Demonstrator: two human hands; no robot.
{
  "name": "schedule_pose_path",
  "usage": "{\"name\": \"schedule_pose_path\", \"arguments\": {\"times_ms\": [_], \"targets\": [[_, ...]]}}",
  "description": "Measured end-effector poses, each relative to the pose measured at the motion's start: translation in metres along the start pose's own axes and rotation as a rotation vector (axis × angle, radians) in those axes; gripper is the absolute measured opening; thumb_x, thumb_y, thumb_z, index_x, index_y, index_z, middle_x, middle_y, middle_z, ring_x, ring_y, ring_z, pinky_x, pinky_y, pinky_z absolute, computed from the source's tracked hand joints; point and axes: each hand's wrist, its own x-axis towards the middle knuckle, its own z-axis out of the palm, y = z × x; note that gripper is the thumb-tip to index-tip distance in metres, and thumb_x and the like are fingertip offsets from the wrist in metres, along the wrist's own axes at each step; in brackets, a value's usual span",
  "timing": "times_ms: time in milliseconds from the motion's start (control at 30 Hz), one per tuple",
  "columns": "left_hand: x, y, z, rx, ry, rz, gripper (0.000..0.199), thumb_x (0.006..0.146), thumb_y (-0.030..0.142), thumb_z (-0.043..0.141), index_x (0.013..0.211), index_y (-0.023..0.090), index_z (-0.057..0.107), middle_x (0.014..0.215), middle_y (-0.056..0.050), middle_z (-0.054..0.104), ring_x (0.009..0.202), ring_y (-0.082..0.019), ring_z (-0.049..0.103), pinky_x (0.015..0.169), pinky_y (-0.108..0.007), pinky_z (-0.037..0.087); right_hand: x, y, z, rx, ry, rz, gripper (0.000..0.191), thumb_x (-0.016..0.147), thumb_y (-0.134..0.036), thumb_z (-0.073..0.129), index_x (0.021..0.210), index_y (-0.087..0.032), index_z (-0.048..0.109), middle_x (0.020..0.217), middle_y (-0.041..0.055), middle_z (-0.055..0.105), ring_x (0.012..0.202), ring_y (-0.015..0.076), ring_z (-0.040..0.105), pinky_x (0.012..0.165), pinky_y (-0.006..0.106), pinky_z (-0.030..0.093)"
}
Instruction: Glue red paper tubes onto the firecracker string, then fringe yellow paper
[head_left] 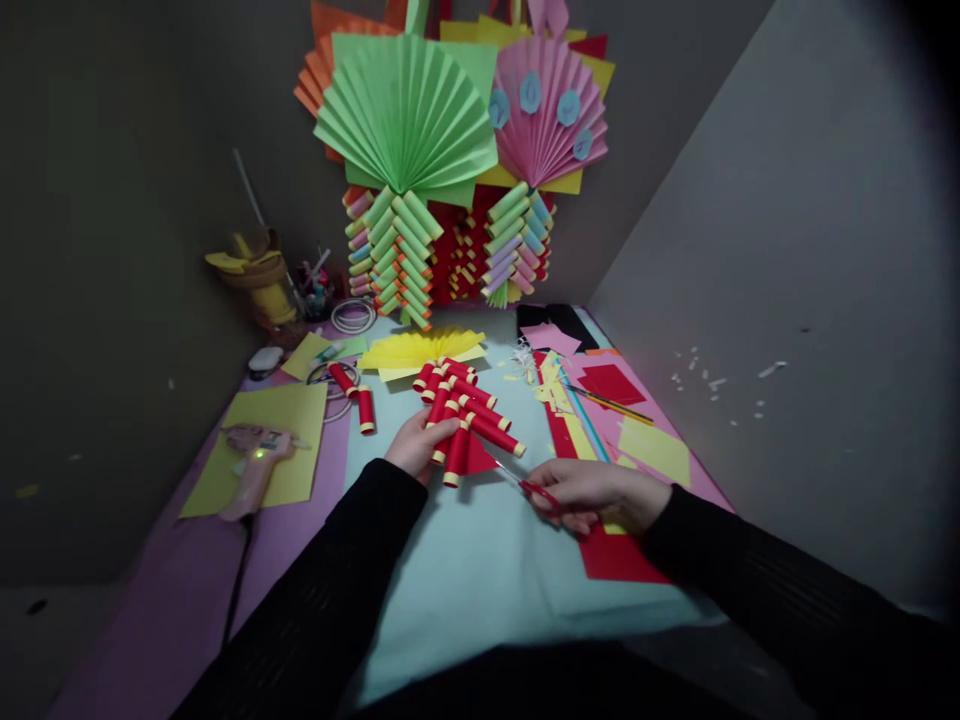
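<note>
Left hand grips the cluster of red paper rolls over the middle of the worktop, thumb on top. Right hand, apart from the left, is curled around the scissors; blades point toward red paper beside the rolls.

The single view comes from a camera on the person's head, above the near end of the counter, looking forward and down along it, so that both sleeves run in from the lower part of the frame. The left hand and right hand are fairly near the lens, around the middle, while the hanging paper fans are farther off, near the top. The wide view also takes in the wall at right.
</note>
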Motion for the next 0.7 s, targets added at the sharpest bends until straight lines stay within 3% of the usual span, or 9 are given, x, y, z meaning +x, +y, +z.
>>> {"name": "schedule_pose_path", "arguments": {"times_ms": [133,200,267,333,400,433,567,667,700], "targets": [[0.002,0.001,-0.003,-0.034,0.008,0.002,0.043,0.06,0.022,0.08,0.099,0.012,0.065,0.099,-0.011,0.072,0.089,-0.025,0.069,0.087,-0.039,0.052,-0.013,0.003,-0.002,-0.145,-0.09,0.017,0.024,0.086,-0.039,0.055,0.075,-0.018,0.05,0.045,-0.0062,0.049,0.035,0.0064,0.045,0.035,0.017,0.025],[0.003,0.002,-0.003,-0.037,0.014,-0.008,0.042,0.061,0.021,0.079,0.099,0.012,0.065,0.097,-0.011,0.072,0.089,-0.025,0.069,0.087,-0.038,0.053,-0.018,0.005,-0.005,-0.28,-0.016,-0.021,0.015,0.083,-0.031,0.058,0.078,-0.018,0.052,0.054,-0.0045,0.053,0.043,0.0079,0.047,0.041,0.019,0.031],[0.003,0.004,-0.002,-0.031,0.02,-0.019,0.04,0.062,0.021,0.077,0.099,0.013,0.065,0.098,-0.011,0.072,0.09,-0.025,0.069,0.087,-0.037,0.053,-0.02,0.008,-0.01,-0.493,0.216,-0.151,0.01,0.077,-0.025,0.064,0.078,-0.018,0.056,0.069,-0.0002,0.056,0.058,0.0112,0.052,0.052,0.023,0.039],[0.003,0.005,-0.001,-0.025,0.027,-0.024,0.038,0.063,0.021,0.076,0.099,0.013,0.065,0.099,-0.01,0.072,0.093,-0.025,0.069,0.087,-0.036,0.053,-0.02,0.01,-0.016,-0.732,0.539,-0.273,0.005,0.076,-0.022,0.065,0.075,-0.019,0.061,0.079,0.0041,0.058,0.07,0.0157,0.053,0.063,0.028,0.041],[0.003,0.007,-0.001,-0.027,0.029,-0.029,0.037,0.064,0.02,0.076,0.099,0.013,0.065,0.1,-0.01,0.072,0.093,-0.024,0.069,0.085,-0.034,0.053,-0.019,0.011,-0.023,-0.899,0.796,-0.283,0.009,0.081,-0.022,0.06,0.075,-0.02,0.066,0.08,0.0071,0.059,0.074,0.0192,0.053,0.067,0.032,0.039],[0.003,0.007,-0.001,-0.03,0.031,-0.032,0.037,0.064,0.02,0.075,0.098,0.013,0.065,0.099,-0.01,0.072,0.091,-0.024,0.069,0.083,-0.032,0.054,-0.019,0.01,-0.025,-0.949,0.862,-0.252,0.012,0.083,-0.021,0.057,0.077,-0.02,0.067,0.079,0.0079,0.061,0.073,0.0201,0.053,0.067,0.033,0.039],[0.003,0.006,-0.001,-0.043,0.051,-0.035,0.034,0.065,0.018,0.075,0.097,0.013,0.064,0.096,-0.009,0.073,0.085,-0.021,0.07,0.079,-0.03,0.055,-0.013,0.001,-0.023,-0.96,0.918,-0.189,0.019,0.082,-0.011,0.052,0.083,-0.02,0.069,0.081,0.01,0.065,0.072,0.0202,0.055,0.064,0.031,0.038],[0.003,0.005,0.001,-0.05,0.051,-0.026,0.034,0.065,0.016,0.075,0.097,0.012,0.064,0.094,-0.009,0.073,0.085,-0.022,0.07,0.081,-0.031,0.055,0.003,-0.009,-0.006,-0.759,0.947,-0.315,0.009,0.081,-0.019,0.058,0.085,-0.019,0.065,0.085,0.0081,0.066,0.074,0.0196,0.057,0.065,0.03,0.04],[0.002,0.004,0.002,-0.051,0.037,-0.023,0.035,0.065,0.016,0.076,0.097,0.012,0.063,0.094,-0.009,0.073,0.085,-0.022,0.07,0.082,-0.032,0.055,0.012,-0.011,0.001,-0.617,0.928,-0.363,0.014,0.078,-0.024,0.063,0.09,-0.019,0.063,0.082,0.0056,0.066,0.07,0.0186,0.057,0.062,0.029,0.041]]}}
